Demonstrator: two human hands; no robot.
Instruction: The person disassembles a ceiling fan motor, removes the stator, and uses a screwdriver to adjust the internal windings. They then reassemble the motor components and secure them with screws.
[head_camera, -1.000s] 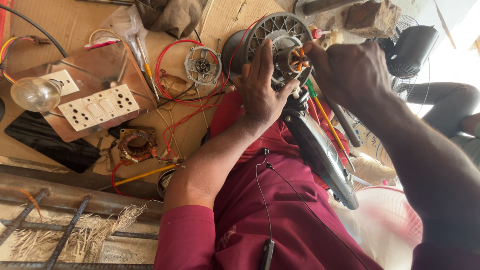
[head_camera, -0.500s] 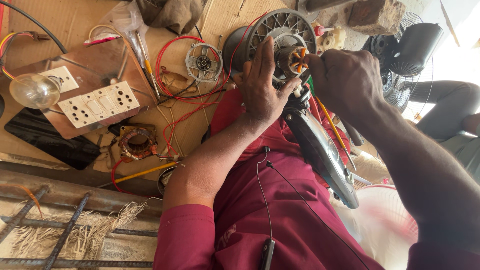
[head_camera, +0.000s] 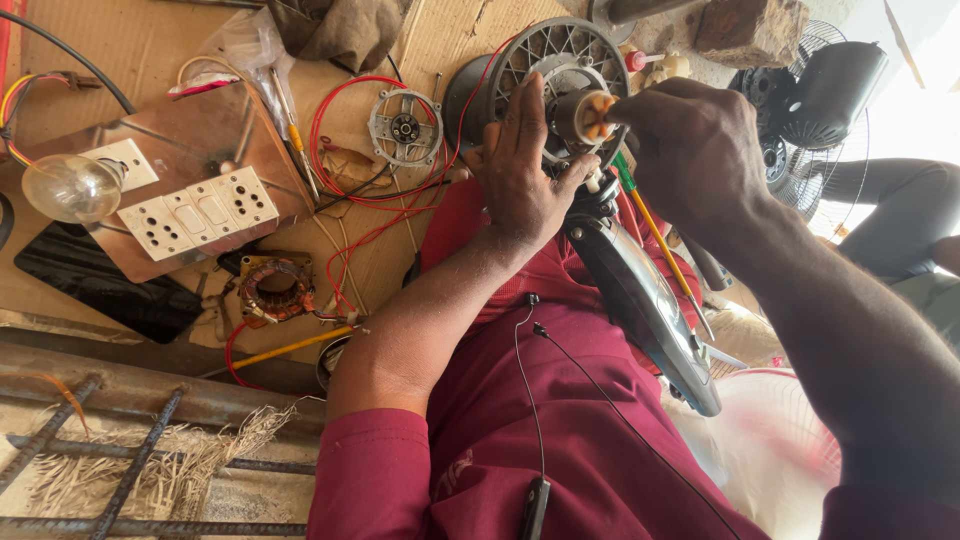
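Your left hand (head_camera: 525, 180) lies flat and open against the fan motor (head_camera: 560, 85), fingers spread up over its ribbed round housing, bracing it on your lap. Your right hand (head_camera: 695, 150) is curled shut near the motor's centre, fingertips at the small cylindrical hub (head_camera: 585, 115) with orange marks; whether it actually pinches the hub you can't tell from here. A green-and-yellow screwdriver (head_camera: 655, 235) runs down from under the right hand, along the dark fan stand (head_camera: 640, 300) that slopes across your maroon trousers (head_camera: 580, 440).

Motor sits top centre, upright on its edge, just above your knees. Red wires (head_camera: 345, 135) loop off its left side onto the cardboard sheet (head_camera: 130, 50). On the cardboard: a round metal bearing plate (head_camera: 405, 127), a copper stator winding (head_camera: 275, 290), a white switch-and-socket board (head_camera: 200, 212) and a clear light bulb (head_camera: 70, 187) beside it. Another dark fan (head_camera: 815, 100) stands at far right, apart. Rusty rebar (head_camera: 110, 460) lower left.
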